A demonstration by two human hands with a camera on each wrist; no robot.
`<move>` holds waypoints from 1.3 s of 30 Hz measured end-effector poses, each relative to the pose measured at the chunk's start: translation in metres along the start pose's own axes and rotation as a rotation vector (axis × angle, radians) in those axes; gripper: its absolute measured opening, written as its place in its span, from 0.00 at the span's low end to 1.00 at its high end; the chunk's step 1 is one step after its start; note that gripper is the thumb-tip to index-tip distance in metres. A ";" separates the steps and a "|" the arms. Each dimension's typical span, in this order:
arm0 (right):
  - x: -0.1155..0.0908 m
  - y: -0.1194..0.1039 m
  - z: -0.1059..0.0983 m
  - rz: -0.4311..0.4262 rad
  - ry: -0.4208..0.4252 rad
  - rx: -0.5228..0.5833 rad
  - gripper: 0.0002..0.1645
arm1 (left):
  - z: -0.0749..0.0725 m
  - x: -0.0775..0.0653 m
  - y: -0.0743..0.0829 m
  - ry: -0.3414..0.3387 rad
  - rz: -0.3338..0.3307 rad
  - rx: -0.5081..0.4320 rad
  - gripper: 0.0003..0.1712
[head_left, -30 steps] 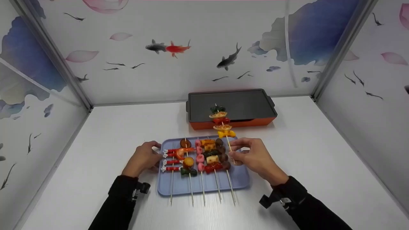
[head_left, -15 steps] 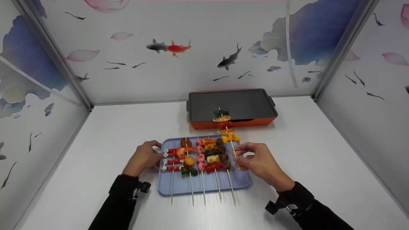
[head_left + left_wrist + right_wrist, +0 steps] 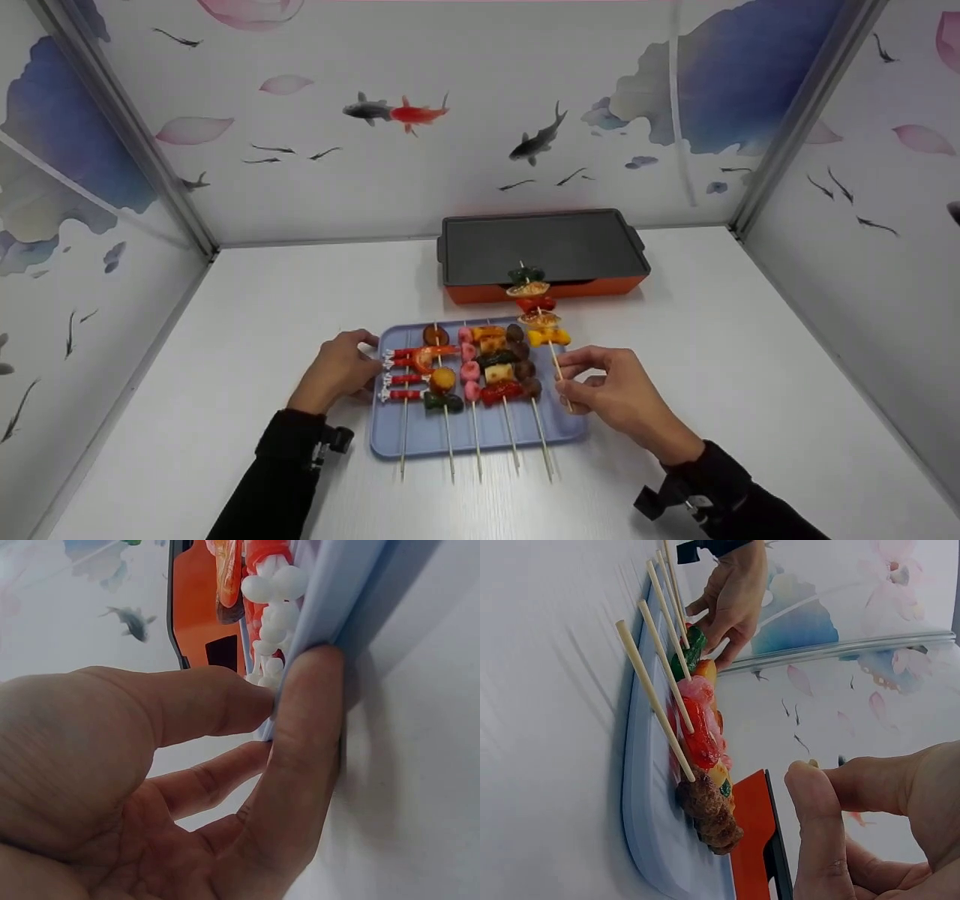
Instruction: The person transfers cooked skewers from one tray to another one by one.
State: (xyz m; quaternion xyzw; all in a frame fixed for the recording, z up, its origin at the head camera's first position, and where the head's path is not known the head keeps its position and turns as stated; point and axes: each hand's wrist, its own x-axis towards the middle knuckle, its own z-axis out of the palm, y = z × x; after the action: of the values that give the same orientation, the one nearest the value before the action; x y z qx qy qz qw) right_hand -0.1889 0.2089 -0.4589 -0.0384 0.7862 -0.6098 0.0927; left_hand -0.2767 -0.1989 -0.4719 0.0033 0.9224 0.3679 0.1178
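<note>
My left hand (image 3: 341, 371) pinches the left rim of a blue tray (image 3: 424, 442), thumb above and a finger against the outside in the left wrist view. Several food skewers lie side by side on the tray, including a brown meatball skewer (image 3: 709, 814), their sticks overhanging the near edge. Above the tray's right side, my right hand (image 3: 626, 390) holds another skewer (image 3: 538, 319) by its stick between thumb and fingers. It carries green, red and yellow pieces with pale slices between them, tilted with its tip away from me. In the right wrist view the fingers hide most of that stick.
Behind the tray stands an orange grill (image 3: 547, 247) with a flat black plate, close to the back wall. White table (image 3: 720, 360) surface lies on both sides. Printed panels (image 3: 480, 150) enclose the table at the back and sides.
My right hand has moved right and toward me, carrying the skewer from above the tray's far right corner. My left hand and the tray have hardly moved.
</note>
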 end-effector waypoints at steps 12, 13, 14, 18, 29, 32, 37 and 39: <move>-0.009 0.006 0.000 0.025 -0.027 0.030 0.27 | -0.001 0.000 0.000 0.002 -0.014 0.007 0.27; -0.010 0.007 0.000 0.027 -0.028 0.026 0.27 | -0.001 0.000 0.000 0.003 -0.013 0.005 0.27; -0.010 0.007 0.000 0.031 -0.028 0.022 0.27 | -0.001 0.000 0.000 0.006 -0.010 0.006 0.27; -0.011 0.010 0.001 0.043 -0.020 -0.003 0.26 | -0.001 -0.001 0.000 0.009 -0.001 0.012 0.26; -0.012 0.017 0.002 0.089 -0.008 -0.037 0.25 | -0.002 -0.001 0.002 0.006 -0.007 0.039 0.27; -0.014 0.018 0.001 0.097 -0.017 -0.024 0.25 | -0.002 -0.001 0.002 0.008 -0.007 0.037 0.26; -0.016 0.017 0.001 0.106 -0.016 -0.025 0.25 | -0.002 -0.001 0.002 0.003 -0.009 0.017 0.26; -0.016 0.018 0.002 0.115 -0.012 -0.025 0.24 | -0.001 -0.001 0.002 0.002 -0.008 0.015 0.26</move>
State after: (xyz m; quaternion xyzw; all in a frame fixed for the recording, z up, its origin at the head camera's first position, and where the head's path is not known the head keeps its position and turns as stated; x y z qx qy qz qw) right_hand -0.1716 0.2146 -0.4747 0.0021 0.7942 -0.5932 0.1319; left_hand -0.2758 -0.1985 -0.4693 0.0002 0.9252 0.3606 0.1183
